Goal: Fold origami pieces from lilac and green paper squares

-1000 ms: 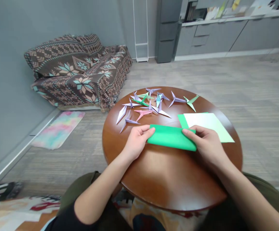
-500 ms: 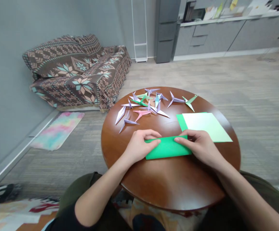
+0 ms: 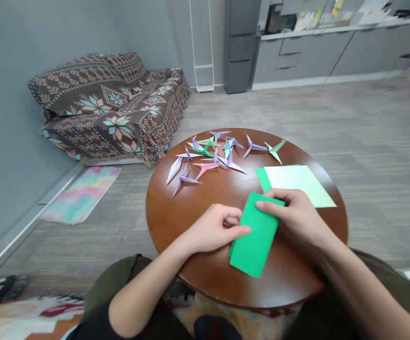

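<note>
Green paper (image 3: 255, 243): held over the near middle of the round table (image 3: 194, 198), between both hands, slanted with its far end toward the right. Whether its underside is rested on the wood cannot be told.
Layer edges: a second layer is seen peeping out along the near left side. If the layers are pressed while unaligned, a crooked crease could be set.
Near end: covered by no hand. It could be swung or buckled if the paper is turned sharply from the far end.
Loose sheets (image 3: 302, 182): laid to the far right, partly hidden behind the right hand (image 3: 293, 208). They could be nudged askew by the knuckles if that hand is pushed farther; whether contact is made cannot be told.
Right grip: closed on the far right corner. The thumb is laid flat on the upper face and the fingers are tucked behind, so the firmer hold is judged to be given here.
Left grip: closed lightly at the left edge by the left hand (image 3: 219, 229). The thumb is stretched over the face, the fingers are curled, and their tips are partly hidden. A slip could be caused by so shallow a pinch.
</note>
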`<state>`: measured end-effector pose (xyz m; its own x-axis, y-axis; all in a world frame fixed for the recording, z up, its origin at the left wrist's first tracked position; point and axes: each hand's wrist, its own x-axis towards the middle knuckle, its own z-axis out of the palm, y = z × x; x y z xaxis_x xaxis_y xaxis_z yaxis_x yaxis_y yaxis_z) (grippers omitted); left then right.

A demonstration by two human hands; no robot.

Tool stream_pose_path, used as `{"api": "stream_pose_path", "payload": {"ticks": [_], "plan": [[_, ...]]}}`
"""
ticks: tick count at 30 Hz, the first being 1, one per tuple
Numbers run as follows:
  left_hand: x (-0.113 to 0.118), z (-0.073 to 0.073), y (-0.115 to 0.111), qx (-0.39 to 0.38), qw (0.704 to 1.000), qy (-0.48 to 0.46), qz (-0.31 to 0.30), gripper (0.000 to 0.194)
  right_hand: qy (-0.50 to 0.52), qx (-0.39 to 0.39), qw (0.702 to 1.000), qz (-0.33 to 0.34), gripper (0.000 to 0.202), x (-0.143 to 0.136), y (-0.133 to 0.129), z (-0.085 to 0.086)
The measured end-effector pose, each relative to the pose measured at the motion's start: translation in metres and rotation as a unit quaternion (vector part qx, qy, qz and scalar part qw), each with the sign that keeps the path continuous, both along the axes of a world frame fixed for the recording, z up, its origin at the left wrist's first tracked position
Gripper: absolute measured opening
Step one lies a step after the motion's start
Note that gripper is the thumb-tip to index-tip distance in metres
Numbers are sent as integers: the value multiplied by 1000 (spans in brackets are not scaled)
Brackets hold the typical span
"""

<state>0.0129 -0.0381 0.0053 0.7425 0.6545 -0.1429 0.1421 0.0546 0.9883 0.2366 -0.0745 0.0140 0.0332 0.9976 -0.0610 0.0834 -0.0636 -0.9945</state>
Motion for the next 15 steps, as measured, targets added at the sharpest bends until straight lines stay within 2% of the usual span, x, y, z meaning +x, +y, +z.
{"api": "stream_pose_path", "payload": {"ticks": [4, 8, 11, 15], "plan": [[7, 2, -3, -14, 989, -76, 124, 26, -29, -5, 999, 44, 26, -13, -7, 6], [8, 2, -1, -51, 977, -92, 184, 33, 2, -11, 1000, 20, 23, -21, -6, 4], [7, 2, 0, -66, 972, -104, 198, 37, 35, -27, 999, 17, 25, -22, -4, -1], [6, 3, 0, -83, 974, -91, 192, 39, 24, -40, 999, 14, 30, -19, -3, -4]]}}
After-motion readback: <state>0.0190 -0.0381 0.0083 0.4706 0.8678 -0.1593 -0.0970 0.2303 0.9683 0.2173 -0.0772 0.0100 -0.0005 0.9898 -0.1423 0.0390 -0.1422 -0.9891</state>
